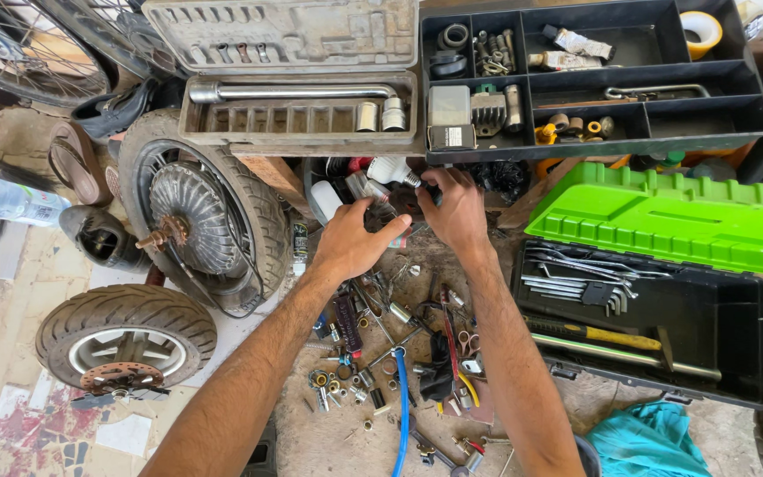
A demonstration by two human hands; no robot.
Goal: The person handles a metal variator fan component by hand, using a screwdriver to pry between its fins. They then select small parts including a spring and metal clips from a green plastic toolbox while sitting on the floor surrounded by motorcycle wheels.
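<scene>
Evidently the job is mid-way: the left hand (351, 238) and the right hand (455, 208) both pinch a small dark part (399, 205), mostly hidden, just below the grey socket case (298, 115). Loose sockets and bits (355, 375) lie strewn on the ground. Two scooter wheels (196, 216) wait unattached at left, with the green-lidded toolbox (655, 309) open at right.

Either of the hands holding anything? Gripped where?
Both hands, left hand and right hand, close on a small dark part between them. Fingers hide it, so the exact grip point and what the part is cannot be told.
</scene>
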